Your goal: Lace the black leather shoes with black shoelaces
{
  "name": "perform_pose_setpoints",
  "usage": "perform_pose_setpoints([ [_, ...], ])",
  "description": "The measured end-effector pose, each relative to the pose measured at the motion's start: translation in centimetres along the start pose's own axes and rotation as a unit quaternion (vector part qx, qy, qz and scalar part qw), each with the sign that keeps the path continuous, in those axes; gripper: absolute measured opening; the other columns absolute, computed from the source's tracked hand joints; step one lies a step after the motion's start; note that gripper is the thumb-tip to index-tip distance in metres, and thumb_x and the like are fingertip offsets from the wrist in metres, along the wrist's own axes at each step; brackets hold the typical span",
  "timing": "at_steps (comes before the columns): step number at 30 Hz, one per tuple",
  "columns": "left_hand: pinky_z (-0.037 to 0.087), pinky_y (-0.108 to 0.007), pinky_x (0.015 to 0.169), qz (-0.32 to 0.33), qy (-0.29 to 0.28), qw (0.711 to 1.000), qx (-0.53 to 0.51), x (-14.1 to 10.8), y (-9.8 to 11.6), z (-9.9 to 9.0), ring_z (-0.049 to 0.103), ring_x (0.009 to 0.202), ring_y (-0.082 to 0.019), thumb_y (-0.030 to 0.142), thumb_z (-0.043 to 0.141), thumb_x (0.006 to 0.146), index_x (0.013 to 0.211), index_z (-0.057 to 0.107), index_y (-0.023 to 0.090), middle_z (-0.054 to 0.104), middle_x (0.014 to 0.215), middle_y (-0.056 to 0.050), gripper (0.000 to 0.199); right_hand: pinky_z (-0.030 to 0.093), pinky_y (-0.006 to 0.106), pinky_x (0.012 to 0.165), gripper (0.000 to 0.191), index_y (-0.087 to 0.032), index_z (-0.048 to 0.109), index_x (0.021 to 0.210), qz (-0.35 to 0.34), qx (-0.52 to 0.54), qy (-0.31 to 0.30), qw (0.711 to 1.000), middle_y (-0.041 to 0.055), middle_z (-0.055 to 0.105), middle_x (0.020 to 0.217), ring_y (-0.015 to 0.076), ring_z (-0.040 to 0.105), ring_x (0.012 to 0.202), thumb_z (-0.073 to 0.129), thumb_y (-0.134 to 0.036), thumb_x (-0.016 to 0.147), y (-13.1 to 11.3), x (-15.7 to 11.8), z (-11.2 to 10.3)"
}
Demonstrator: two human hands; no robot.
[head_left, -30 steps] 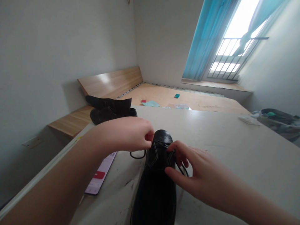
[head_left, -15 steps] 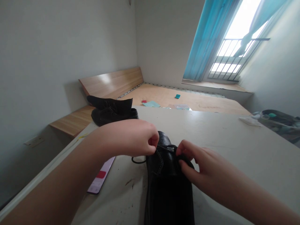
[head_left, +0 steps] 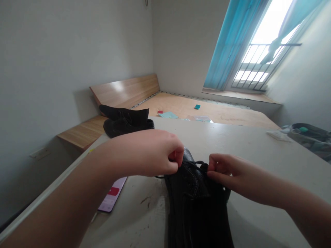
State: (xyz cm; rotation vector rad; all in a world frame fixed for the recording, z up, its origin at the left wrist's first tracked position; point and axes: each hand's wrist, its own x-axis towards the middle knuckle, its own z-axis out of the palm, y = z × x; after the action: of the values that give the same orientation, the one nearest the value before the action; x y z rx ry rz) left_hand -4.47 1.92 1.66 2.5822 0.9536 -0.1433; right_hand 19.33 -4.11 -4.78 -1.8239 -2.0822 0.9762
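A black leather shoe (head_left: 199, 206) lies on a white table (head_left: 139, 213), its toe pointing away from me and partly hidden by my hands. My left hand (head_left: 152, 153) is curled above the shoe's far end, pinching a black shoelace (head_left: 193, 162). My right hand (head_left: 230, 175) holds the same lace from the other side between thumb and fingertips. A short bit of lace loop shows left of the shoe.
A phone (head_left: 112, 194) with a pink screen lies on the table, left of the shoe. A pair of dark shoes (head_left: 125, 122) stands beyond the far table edge. A white tissue (head_left: 279, 136) lies at the far right, near a grey bag (head_left: 307, 136).
Both hands and the shoe have shifted right. My right hand has drawn back from the shoe's side to its lace, and less of the left lace loop shows.
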Motion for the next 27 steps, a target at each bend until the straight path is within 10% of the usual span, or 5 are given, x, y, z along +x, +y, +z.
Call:
perform_pose_setpoints([
  [18,0.034,-0.027,0.050,-0.031,0.018,0.998,0.046,0.6,0.8,1.3,0.055,0.056,-0.015,0.021,0.057,0.071,0.065,0.066,0.024,0.066,0.062,0.002,0.011,0.038,0.027,0.052,0.015,-0.023,0.052,0.077,-0.004,-0.063,0.028,0.998,0.0007,0.057,0.068,0.0167,0.050,0.061,0.049,-0.030,0.090,-0.7,-0.3,0.5],
  [23,0.028,-0.029,0.047,-0.051,0.069,0.991,0.105,0.5,1.9,1.9,0.049,0.049,-0.015,0.017,0.055,0.072,0.058,0.061,0.021,0.060,0.055,0.000,0.016,0.046,0.035,0.072,0.013,-0.023,0.050,0.084,-0.114,-0.091,0.122,0.982,0.0040,0.061,0.088,0.0212,0.057,0.084,0.043,-0.026,0.094,-1.6,-0.8,0.9],
  [27,0.034,-0.028,0.051,-0.081,0.058,0.991,0.091,0.2,2.8,1.9,0.059,0.060,-0.017,0.016,0.056,0.076,0.068,0.066,0.022,0.067,0.067,0.000,0.014,0.050,0.032,0.075,0.017,-0.025,0.048,0.090,-0.197,0.105,0.101,0.969,0.0019,0.062,0.089,0.0170,0.059,0.083,0.038,-0.032,0.101,-2.9,-1.8,0.9],
])
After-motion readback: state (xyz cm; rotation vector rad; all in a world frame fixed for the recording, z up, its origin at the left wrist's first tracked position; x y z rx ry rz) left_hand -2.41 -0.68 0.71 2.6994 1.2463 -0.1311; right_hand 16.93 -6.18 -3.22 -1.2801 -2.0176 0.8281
